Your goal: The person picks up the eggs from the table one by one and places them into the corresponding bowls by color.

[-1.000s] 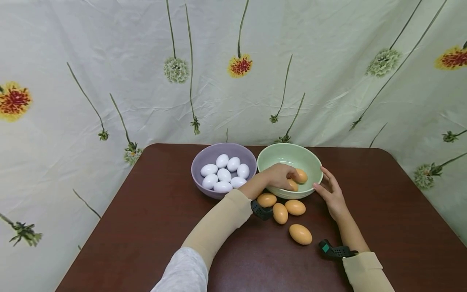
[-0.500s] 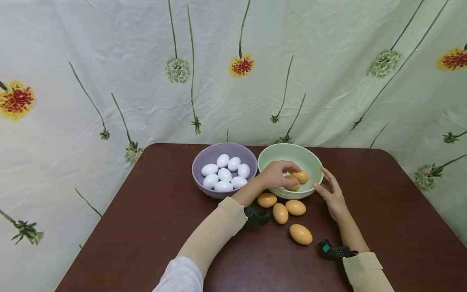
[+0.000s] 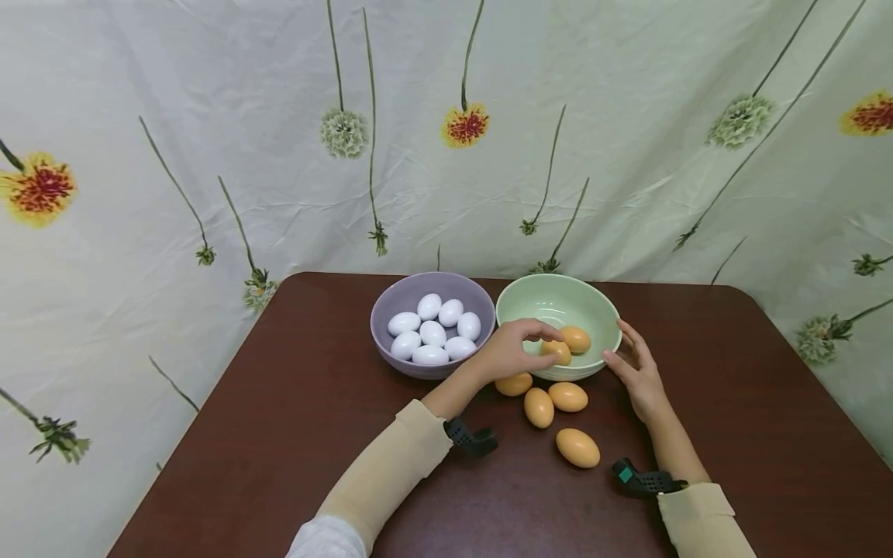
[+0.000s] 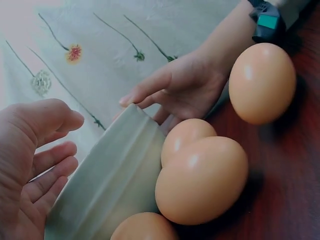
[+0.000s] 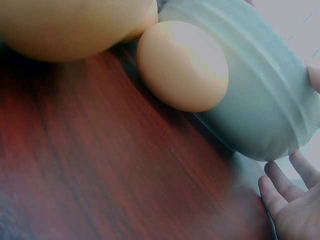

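In the head view my left hand (image 3: 512,349) hovers over the near left rim of a pale green bowl (image 3: 551,291), thumb and fingers parted and nothing held. Just past its fingertips, a brown egg (image 3: 558,353) lies in the bowl against a second brown egg (image 3: 576,339). My right hand (image 3: 638,376) rests its thumb and fingertips against the bowl's right rim. Seen from the right wrist, the right hand's fingers (image 5: 282,182) reach the bowl's outer wall spread and fairly straight.
Several brown eggs lie on the dark wooden table (image 3: 293,434) before the green bowl, the closest being a lone egg (image 3: 577,448). To the left, touching the green bowl, a purple bowl (image 3: 387,306) holds several white eggs (image 3: 432,333). A flowered cloth (image 3: 279,155) hangs behind.
My left hand has let go of the brown egg in the green bowl and drawn back left, its fingers parting. The right hand stays at the bowl's rim.
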A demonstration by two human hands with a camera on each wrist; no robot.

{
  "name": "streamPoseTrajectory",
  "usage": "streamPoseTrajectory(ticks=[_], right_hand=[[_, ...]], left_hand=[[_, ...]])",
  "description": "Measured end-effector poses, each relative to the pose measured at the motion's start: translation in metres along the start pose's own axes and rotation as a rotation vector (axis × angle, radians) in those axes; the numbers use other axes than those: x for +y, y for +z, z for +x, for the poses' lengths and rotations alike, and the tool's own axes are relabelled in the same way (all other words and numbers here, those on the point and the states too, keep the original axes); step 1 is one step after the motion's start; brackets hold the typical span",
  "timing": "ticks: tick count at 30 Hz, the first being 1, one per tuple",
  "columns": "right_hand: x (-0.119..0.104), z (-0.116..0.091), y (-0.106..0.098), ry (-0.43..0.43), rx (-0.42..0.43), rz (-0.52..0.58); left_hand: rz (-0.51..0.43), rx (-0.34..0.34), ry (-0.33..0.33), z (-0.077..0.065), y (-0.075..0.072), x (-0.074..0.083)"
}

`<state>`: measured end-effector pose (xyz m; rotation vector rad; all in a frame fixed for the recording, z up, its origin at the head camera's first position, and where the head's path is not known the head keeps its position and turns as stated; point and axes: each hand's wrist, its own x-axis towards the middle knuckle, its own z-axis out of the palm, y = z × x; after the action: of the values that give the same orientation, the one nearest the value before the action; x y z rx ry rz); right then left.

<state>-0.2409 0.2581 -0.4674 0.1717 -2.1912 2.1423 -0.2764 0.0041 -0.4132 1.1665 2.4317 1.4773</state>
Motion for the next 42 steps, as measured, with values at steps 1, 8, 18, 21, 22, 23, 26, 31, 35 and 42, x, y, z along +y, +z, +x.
streamPoseTrajectory(ticks=[1,8,18,21,22,23,26,31,35,42], right_hand=[[0.000,0.000,0.000,0.001,0.000,0.001],[-0.001,0.000,0.000,0.013,0.001,-0.004],[-0.002,0.000,-0.001,0.030,0.016,-0.015],[-0.002,0.000,-0.001,0.029,0.015,-0.012],[-0.001,0.000,-0.001,0.029,0.015,-0.010],[-0.001,0.000,-0.001,0.030,0.015,-0.007],[-0.001,0.000,-0.001,0.031,0.014,-0.003],[0.000,0.000,0.000,0.030,0.015,-0.001],[0.000,0.000,0.000,0.029,0.017,-0.001],[0.000,0.000,0.001,0.025,0.020,-0.005]], left_hand=[[-0.003,0.003,0.003,-0.003,0.000,0.000],[-0.052,0.008,0.039,-0.020,-0.004,0.002],[-0.125,0.000,0.053,-0.040,-0.005,-0.003],[-0.132,0.007,0.044,-0.044,-0.004,-0.005],[-0.126,0.010,0.040,-0.045,-0.004,-0.006],[-0.121,0.011,0.038,-0.046,-0.004,-0.007],[-0.085,0.014,0.038,-0.051,-0.004,-0.010],[-0.005,0.018,0.042,-0.056,-0.003,-0.016],[0.087,0.030,0.044,-0.060,-0.002,-0.018],[0.176,0.008,0.003,-0.064,0.000,-0.018]])
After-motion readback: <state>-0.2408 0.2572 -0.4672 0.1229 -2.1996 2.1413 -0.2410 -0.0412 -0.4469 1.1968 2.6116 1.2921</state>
